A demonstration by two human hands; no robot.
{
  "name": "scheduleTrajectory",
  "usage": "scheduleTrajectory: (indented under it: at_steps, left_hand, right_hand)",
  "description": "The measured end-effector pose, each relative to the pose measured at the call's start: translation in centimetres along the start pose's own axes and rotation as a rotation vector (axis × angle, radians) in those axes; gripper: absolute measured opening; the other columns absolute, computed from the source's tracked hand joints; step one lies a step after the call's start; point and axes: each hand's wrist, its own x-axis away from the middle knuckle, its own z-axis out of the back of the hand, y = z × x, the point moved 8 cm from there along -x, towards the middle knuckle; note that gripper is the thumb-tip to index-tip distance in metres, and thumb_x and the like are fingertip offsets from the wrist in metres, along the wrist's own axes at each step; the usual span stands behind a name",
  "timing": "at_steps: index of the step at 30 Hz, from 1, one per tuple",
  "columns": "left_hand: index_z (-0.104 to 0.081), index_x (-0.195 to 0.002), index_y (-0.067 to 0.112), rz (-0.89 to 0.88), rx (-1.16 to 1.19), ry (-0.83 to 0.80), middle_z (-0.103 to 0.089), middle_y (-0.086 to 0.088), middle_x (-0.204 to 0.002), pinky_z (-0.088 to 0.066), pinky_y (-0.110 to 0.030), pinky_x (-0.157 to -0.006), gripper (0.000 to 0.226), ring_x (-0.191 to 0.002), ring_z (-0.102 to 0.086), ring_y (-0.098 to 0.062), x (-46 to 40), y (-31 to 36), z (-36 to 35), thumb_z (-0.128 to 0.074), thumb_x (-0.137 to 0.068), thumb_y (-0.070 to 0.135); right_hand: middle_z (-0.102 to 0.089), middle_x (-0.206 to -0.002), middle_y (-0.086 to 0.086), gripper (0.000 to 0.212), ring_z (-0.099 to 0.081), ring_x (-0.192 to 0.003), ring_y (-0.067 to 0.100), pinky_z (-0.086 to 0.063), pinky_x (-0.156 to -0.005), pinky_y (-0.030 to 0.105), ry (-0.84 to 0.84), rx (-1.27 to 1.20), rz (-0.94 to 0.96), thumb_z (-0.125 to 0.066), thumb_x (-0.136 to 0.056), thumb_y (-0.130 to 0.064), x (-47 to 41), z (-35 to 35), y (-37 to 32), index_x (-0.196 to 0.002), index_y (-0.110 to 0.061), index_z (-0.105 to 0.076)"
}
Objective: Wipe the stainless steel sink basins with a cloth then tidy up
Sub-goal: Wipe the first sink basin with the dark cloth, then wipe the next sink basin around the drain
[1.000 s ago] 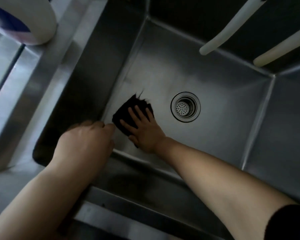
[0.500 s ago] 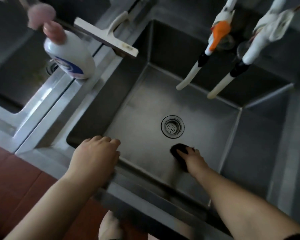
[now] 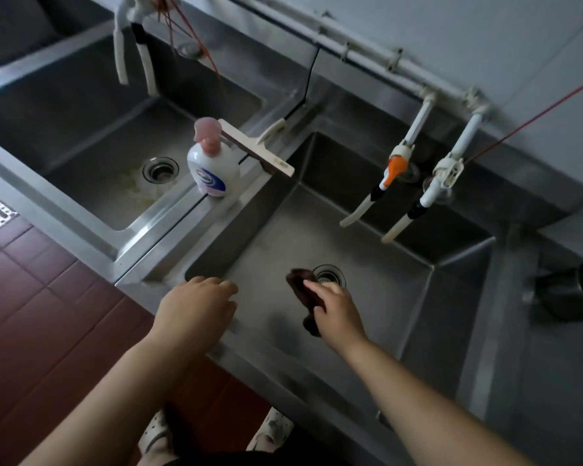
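Two stainless steel basins stand side by side: the right basin (image 3: 377, 250) in front of me and the left basin (image 3: 91, 153) further left. My right hand (image 3: 334, 311) holds a dark cloth (image 3: 302, 290) down inside the right basin, just left of its round drain (image 3: 329, 275); the cloth hangs bunched under the fingers. My left hand (image 3: 196, 307) rests on the front rim of that basin, fingers curled over the edge, holding nothing else.
A white soap bottle with a pink pump (image 3: 211, 166) and a white squeegee (image 3: 256, 146) sit on the divider between basins. Two white taps (image 3: 414, 183) hang over the right basin, two more taps (image 3: 132, 45) over the left. A dark metal pot (image 3: 572, 290) stands far right. Red floor tiles lie below.
The view has pulled back and up, showing both basins. My right hand slid the cloth from the basin's left floor to beside the drain and now lifts it bunched. The left hand stays on the rim.
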Motion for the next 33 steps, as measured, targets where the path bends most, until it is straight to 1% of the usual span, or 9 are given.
scheduleTrajectory:
  at_steps: [4, 9, 13, 16, 19, 23, 26, 30, 33]
  left_hand:
    - [-0.05, -0.126, 0.037, -0.003, 0.061, 0.035, -0.055, 0.013, -0.12, -0.048, -0.025, -0.087, 0.033, -0.113, -0.051, -0.009, 1.8, -4.3, 1.5, -0.044, -0.094, 0.041]
    - [-0.052, -0.126, 0.038, 0.068, 0.121, 0.08, -0.054, 0.013, -0.127, -0.048, -0.026, -0.089, 0.034, -0.116, -0.051, -0.009, 4.8, -14.0, 4.1, -0.046, -0.093, 0.039]
    - [-0.055, -0.123, 0.034, 0.132, 0.155, 0.109, -0.058, 0.011, -0.12, -0.048, -0.026, -0.082, 0.032, -0.111, -0.054, -0.011, 6.0, -22.9, 6.0, -0.041, -0.095, 0.038]
    - [-0.054, -0.122, 0.032, 0.132, 0.144, 0.136, -0.057, 0.009, -0.116, -0.05, -0.027, -0.082, 0.03, -0.109, -0.054, -0.012, 6.3, -28.5, 7.8, -0.042, -0.095, 0.038]
    - [-0.054, -0.122, 0.031, 0.128, 0.124, 0.148, -0.057, 0.008, -0.116, -0.05, -0.029, -0.084, 0.031, -0.108, -0.054, -0.013, 6.3, -32.6, 9.3, -0.044, -0.093, 0.038]
    - [-0.055, -0.122, 0.03, 0.125, 0.142, 0.167, -0.057, 0.008, -0.115, -0.049, -0.03, -0.083, 0.032, -0.109, -0.054, -0.015, 5.0, -36.2, 10.5, -0.043, -0.093, 0.04]
    - [-0.05, -0.13, 0.027, 0.144, 0.199, 0.178, -0.058, 0.006, -0.123, -0.047, -0.031, -0.089, 0.04, -0.116, -0.052, -0.016, 2.8, -37.5, 11.0, -0.043, -0.093, 0.041]
    - [-0.049, -0.128, 0.025, 0.156, 0.19, 0.185, -0.06, 0.004, -0.123, -0.046, -0.031, -0.086, 0.04, -0.115, -0.055, -0.018, -0.8, -38.8, 11.8, -0.043, -0.093, 0.043]
    - [-0.052, -0.121, 0.023, 0.174, 0.206, 0.181, -0.064, 0.002, -0.114, -0.048, -0.031, -0.08, 0.036, -0.107, -0.059, -0.018, -4.2, -40.2, 12.8, -0.042, -0.094, 0.045]
  right_hand:
    - [-0.049, -0.124, 0.0, 0.055, -0.041, -0.117, 0.016, -0.033, -0.098, 0.023, 0.026, -0.057, 0.113, -0.048, -0.086, 0.0, -0.6, -1.6, -10.0, -0.134, -0.026, -0.052]
    - [-0.047, -0.127, -0.001, 0.055, -0.041, -0.119, 0.014, -0.037, -0.102, 0.025, -0.012, -0.131, 0.191, -0.048, -0.087, -0.001, -1.5, -6.4, -22.3, -0.134, -0.029, -0.051]
    - [-0.048, -0.123, -0.005, 0.056, -0.042, -0.117, 0.011, -0.035, -0.102, 0.021, 0.016, -0.192, 0.183, -0.05, -0.086, -0.001, -2.7, -10.5, -30.6, -0.133, -0.031, -0.051]
    - [-0.045, -0.118, -0.013, 0.055, -0.043, -0.115, 0.004, -0.037, -0.103, 0.021, 0.009, -0.249, 0.172, -0.051, -0.087, -0.004, -3.7, -13.5, -35.4, -0.131, -0.037, -0.051]
    - [-0.048, -0.117, -0.012, 0.055, -0.045, -0.115, 0.006, -0.038, -0.102, 0.021, 0.021, -0.258, 0.172, -0.052, -0.086, -0.003, -4.4, -15.7, -38.9, -0.13, -0.036, -0.053]
    - [-0.052, -0.116, -0.009, 0.056, -0.048, -0.112, 0.007, -0.035, -0.094, 0.01, 0.052, -0.241, 0.193, -0.053, -0.084, 0.0, -5.8, -17.1, -42.1, -0.129, -0.033, -0.055]
    - [-0.051, -0.116, -0.011, 0.056, -0.045, -0.113, 0.005, -0.028, -0.092, 0.001, 0.091, -0.23, 0.215, -0.054, -0.083, 0.001, -7.4, -17.3, -43.4, -0.13, -0.031, -0.055]
    - [-0.051, -0.121, -0.008, 0.057, -0.045, -0.118, 0.007, -0.031, -0.094, 0.006, 0.122, -0.27, 0.22, -0.055, -0.084, 0.003, -10.6, -17.5, -44.5, -0.132, -0.03, -0.053]
    - [-0.047, -0.13, -0.012, 0.065, -0.039, -0.126, 0.005, -0.025, -0.096, 0.001, 0.144, -0.336, 0.213, -0.055, -0.084, 0.002, -14.0, -17.7, -45.6, -0.138, -0.033, -0.044]
